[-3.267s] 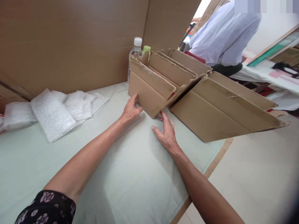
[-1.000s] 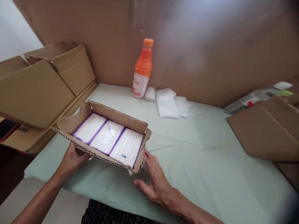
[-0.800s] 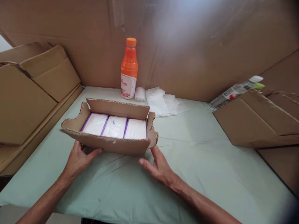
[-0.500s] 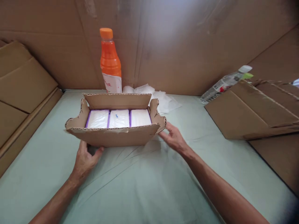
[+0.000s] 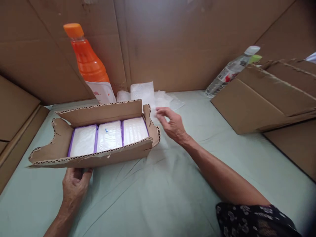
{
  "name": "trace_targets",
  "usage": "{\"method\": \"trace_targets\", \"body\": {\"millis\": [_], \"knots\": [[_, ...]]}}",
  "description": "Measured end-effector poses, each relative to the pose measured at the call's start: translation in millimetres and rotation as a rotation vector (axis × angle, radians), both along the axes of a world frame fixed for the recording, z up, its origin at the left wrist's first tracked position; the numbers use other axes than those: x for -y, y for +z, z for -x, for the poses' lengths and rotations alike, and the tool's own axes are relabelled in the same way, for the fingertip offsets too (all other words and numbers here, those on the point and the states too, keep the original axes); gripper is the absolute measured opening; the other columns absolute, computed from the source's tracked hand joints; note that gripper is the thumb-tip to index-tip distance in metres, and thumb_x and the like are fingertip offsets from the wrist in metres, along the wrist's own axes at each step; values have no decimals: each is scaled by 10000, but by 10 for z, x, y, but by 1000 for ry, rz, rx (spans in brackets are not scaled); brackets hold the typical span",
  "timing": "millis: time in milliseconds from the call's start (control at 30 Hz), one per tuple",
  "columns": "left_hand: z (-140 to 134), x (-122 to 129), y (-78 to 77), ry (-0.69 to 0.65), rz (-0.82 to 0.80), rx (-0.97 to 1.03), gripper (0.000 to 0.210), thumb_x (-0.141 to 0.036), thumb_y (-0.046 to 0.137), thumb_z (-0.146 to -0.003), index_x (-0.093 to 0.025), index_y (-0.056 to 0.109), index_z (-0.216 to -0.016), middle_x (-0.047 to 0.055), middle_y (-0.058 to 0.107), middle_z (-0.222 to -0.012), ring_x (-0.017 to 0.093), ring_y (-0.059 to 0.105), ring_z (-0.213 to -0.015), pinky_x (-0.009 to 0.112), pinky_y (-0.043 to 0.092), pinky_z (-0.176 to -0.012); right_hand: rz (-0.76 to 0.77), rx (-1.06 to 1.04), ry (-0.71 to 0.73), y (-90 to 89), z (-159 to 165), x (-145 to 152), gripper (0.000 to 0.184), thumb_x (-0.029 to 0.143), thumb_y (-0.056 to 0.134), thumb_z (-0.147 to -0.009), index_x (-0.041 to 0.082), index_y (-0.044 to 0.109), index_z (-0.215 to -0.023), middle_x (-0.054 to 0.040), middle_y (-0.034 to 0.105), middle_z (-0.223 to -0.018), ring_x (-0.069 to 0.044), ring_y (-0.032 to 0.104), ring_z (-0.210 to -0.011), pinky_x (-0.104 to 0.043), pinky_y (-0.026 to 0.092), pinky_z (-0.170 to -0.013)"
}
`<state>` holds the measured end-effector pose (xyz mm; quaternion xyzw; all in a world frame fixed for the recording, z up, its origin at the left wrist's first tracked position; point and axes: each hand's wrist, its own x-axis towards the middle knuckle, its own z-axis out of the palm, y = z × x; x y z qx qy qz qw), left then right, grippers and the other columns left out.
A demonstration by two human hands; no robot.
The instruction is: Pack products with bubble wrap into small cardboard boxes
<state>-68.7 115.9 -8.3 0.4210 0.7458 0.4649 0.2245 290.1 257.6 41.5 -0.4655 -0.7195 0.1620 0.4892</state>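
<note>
An open cardboard box (image 5: 108,161) with torn, scalloped ends sits at left centre, turned a little. Inside it are three white packs (image 5: 110,135) with purple edges, side by side in a row. My left hand (image 5: 74,186) grips the box's lower near edge at the left; its fingertips are hidden under the cardboard. Beyond the box's right end, my right hand (image 5: 172,125) pinches the edge of a translucent white sheet (image 5: 143,93) that looks like bubble wrap. Part of this sheet is raised behind the box.
An orange drink bottle (image 5: 92,65) stands behind the box. More white wrap (image 5: 164,98) lies to the right. A clear bottle (image 5: 229,74) leans by another open carton (image 5: 251,98) at right. Cardboard (image 5: 17,112) borders the left side; a cardboard wall (image 5: 185,49) rises behind.
My right hand has left the box's right end, moved up and left, and taken hold of the white sheet, lifting it. The box has turned, its left end nearer; my left hand stays at it.
</note>
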Motion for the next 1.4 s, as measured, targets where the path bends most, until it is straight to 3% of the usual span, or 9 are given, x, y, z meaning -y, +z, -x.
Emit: {"method": "trace_targets", "body": {"millis": [200,333,433,567,733,900,1033,1200,1400], "knots": [[-6,14,49,-93,20,29,363,-388,735,-641,-236,564,-924,41,683,-840,259,701,-864,406,582,-856,-40,-303,-330,603,-772,376,122,350,731,-845,251,668,-875,-15,709,-827,-189,690,-763,-372,581,-772],[-89,-6,143,-110,-27,37,332,-393,714,-641,-252,527,-876,17,623,-756,266,688,-851,412,584,-852,-186,-313,-489,1106,-996,778,47,292,724,-844,330,706,-865,-13,744,-982,-246,720,-984,-480,559,-970],[-94,-12,156,-109,-16,48,347,-394,710,-620,-247,525,-874,23,631,-774,259,680,-843,397,577,-826,-144,-252,-429,1447,-946,1038,112,264,681,-879,375,697,-881,18,735,-1151,-266,688,-1176,-533,530,-1046],[-49,-17,111,-114,-16,69,391,-394,720,-597,-227,546,-904,32,651,-824,231,660,-823,359,551,-790,47,48,-87,1625,-823,1051,86,345,717,-870,291,704,-805,-24,763,-1097,-260,725,-1068,-489,563,-964],[-37,-31,50,-184,-91,109,378,-330,707,-626,-214,546,-948,22,643,-840,195,639,-806,302,521,-745,435,380,278,1219,-563,754,263,477,674,-892,268,749,-1033,-31,760,-1178,-284,716,-1054,-430,599,-818],[-67,-6,95,-230,-103,156,462,-363,739,-626,-201,555,-1017,37,658,-883,211,650,-848,313,527,-772,414,367,283,644,-166,736,514,504,691,-879,239,663,-1319,-90,671,-1387,-334,632,-1252,-494,543,-996],[-89,-94,213,-262,-48,175,496,-410,772,-636,-190,569,-1031,62,683,-933,239,678,-886,337,545,-770,395,336,387,416,76,722,578,529,699,-867,219,627,-1350,-113,686,-1347,-335,668,-1155,-512,547,-966],[-95,-622,311,-315,-59,128,476,-445,753,-632,-190,573,-991,16,641,-852,210,655,-803,331,538,-723,443,245,273,269,230,308,522,506,674,-880,200,628,-1300,-121,720,-1266,-328,687,-1095,-496,557,-923],[-154,-1354,229,-295,-211,170,436,-373,716,-668,-178,584,-1034,60,678,-975,230,673,-952,383,563,-889,441,136,223,49,399,-393,632,514,658,-844,165,582,-1366,-158,690,-1325,-351,646,-1202,-512,550,-939]]}}
